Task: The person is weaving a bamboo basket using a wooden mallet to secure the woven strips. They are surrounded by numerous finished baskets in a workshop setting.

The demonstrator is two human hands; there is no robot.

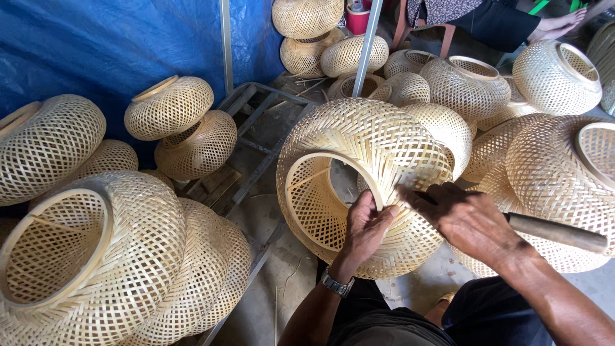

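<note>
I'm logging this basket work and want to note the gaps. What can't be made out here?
Head view only:
- Tool in the right hand: working end hidden by the fingers.
- Woven basket: underside turned away.
- Left hand: fingertips curl behind the rim.
- Seated person: cut off by the top edge.

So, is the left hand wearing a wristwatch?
Yes, a metal wristwatch sits on the wrist of the left hand, which grips the woven basket rim.
</note>
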